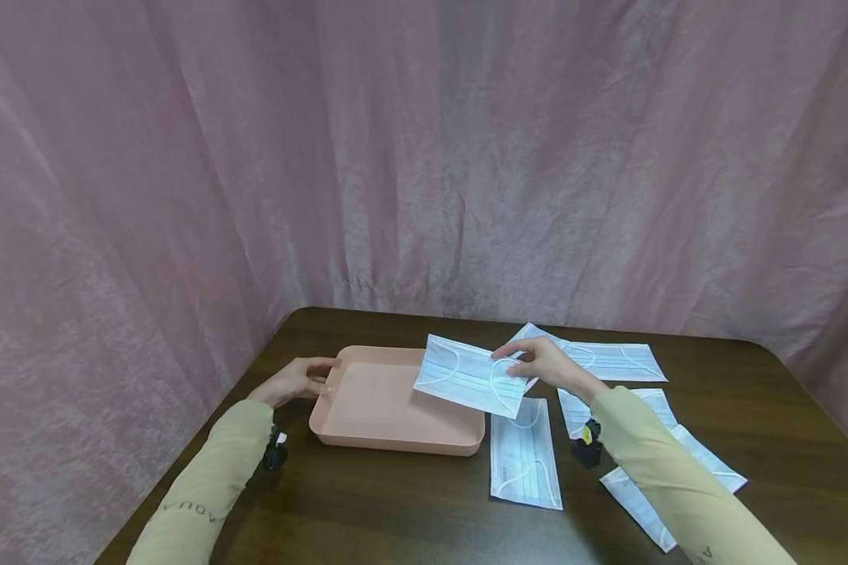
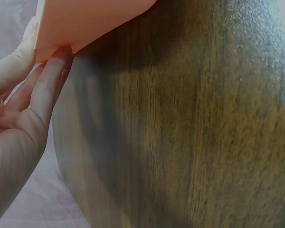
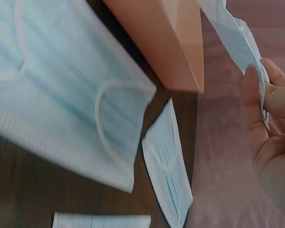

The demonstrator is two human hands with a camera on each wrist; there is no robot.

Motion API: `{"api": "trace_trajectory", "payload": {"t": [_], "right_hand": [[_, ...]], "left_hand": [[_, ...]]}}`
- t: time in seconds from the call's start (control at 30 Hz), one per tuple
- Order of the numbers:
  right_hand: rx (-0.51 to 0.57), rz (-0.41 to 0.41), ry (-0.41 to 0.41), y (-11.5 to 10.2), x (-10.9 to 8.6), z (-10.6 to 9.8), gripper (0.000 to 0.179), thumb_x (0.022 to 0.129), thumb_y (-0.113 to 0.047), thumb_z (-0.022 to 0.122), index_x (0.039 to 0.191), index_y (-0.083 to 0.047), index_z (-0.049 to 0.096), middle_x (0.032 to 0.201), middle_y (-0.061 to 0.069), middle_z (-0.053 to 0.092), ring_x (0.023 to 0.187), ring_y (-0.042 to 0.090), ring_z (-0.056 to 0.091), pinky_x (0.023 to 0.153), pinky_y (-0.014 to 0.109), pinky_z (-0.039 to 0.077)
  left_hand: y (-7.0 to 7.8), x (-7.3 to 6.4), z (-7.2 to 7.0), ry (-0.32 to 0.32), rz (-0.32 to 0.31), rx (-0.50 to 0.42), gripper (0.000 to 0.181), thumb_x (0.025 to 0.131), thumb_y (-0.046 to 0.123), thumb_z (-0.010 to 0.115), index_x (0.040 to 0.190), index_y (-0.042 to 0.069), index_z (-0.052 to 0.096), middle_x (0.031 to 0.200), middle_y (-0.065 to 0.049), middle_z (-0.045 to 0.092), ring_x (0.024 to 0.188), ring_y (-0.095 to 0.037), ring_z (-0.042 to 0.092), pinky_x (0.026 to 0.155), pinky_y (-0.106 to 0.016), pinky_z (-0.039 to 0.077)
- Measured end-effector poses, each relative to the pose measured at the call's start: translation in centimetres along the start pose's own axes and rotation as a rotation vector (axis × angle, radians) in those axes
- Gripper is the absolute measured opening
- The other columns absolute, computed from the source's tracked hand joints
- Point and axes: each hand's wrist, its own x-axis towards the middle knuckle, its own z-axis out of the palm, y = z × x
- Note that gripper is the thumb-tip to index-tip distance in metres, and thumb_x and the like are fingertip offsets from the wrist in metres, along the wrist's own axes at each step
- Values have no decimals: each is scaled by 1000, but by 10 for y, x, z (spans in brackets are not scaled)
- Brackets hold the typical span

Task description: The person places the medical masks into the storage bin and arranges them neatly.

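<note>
A pink tray (image 1: 389, 400) sits on the table, and my left hand (image 1: 300, 380) grips its left edge. In the left wrist view the thumb lies on one side of the tray wall (image 2: 85, 23) and the fingers (image 2: 52, 76) are beneath. My right hand (image 1: 547, 362) pinches a light blue face mask (image 1: 469, 375) by its right end, holding it partly over the tray's right side. The right wrist view shows this mask (image 3: 237, 40) between thumb and fingers. Below the right hand another mask (image 1: 524, 455) lies just right of the tray.
Several more masks lie on the right of the brown table (image 1: 396, 510): one mask (image 1: 618, 361) at the back, others partly hidden under the right sleeve (image 1: 664, 471). A pink curtain (image 1: 424, 157) hangs behind the table's far edge.
</note>
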Motion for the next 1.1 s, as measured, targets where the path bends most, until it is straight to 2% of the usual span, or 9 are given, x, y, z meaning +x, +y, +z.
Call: {"api": "trace_trajectory", "payload": {"t": [0.1,0.23,0.33,0.43,0.5,0.63,0.87,1.1], "right_hand": [[30,3,-37,-5,10,12,30,84,1,61,113,-1,62,114,15,57,73,23,56,64,47,48],[44,19,-55,-8,23,27,30,82,2,62,112,-3,63,115,12,57,81,22,55,66,39,48],[17,4,-72,-9,31,39,30,81,4,63,111,-3,64,113,11,59,91,23,53,68,33,47],[9,-14,-101,-9,38,50,30,81,7,61,110,0,64,113,12,59,101,26,50,73,35,46],[-10,-26,-111,-8,42,57,30,80,9,61,109,0,64,111,12,60,107,26,48,82,38,44],[-68,-58,-117,-8,46,69,28,78,12,62,103,1,65,105,9,61,108,28,48,89,44,38],[-185,-3,-60,-8,52,80,21,74,11,67,89,-4,67,94,2,61,103,25,50,86,39,42],[-336,-79,-17,-7,59,88,25,70,16,68,88,-2,68,94,6,62,97,26,52,85,37,41]], "left_hand": [[1,-2,0,1,-2,-2,61,81,-5,63,134,-8,34,132,-30,34,110,-36,45,84,-41,43],[3,-4,1,0,-3,-7,60,81,-7,62,134,-9,34,132,-31,33,110,-36,46,83,-41,44],[4,-6,1,-1,-9,-10,59,82,-8,61,134,-9,33,131,-32,33,108,-36,47,83,-40,44],[4,-6,1,11,-17,-2,60,81,-8,61,134,-9,34,131,-32,34,106,-34,49,83,-40,44],[5,-7,1,10,-14,8,61,81,-6,62,134,-9,34,131,-31,34,106,-34,49,83,-41,44],[6,-7,3,13,-18,11,61,80,-5,64,134,-8,35,131,-30,35,108,-34,47,83,-41,44],[6,-6,3,19,-25,12,61,80,-7,63,134,-8,35,131,-30,35,108,-35,47,83,-41,44],[8,-7,3,18,-29,36,62,80,-3,65,134,-7,36,132,-30,35,108,-35,47,84,-42,43]]}}
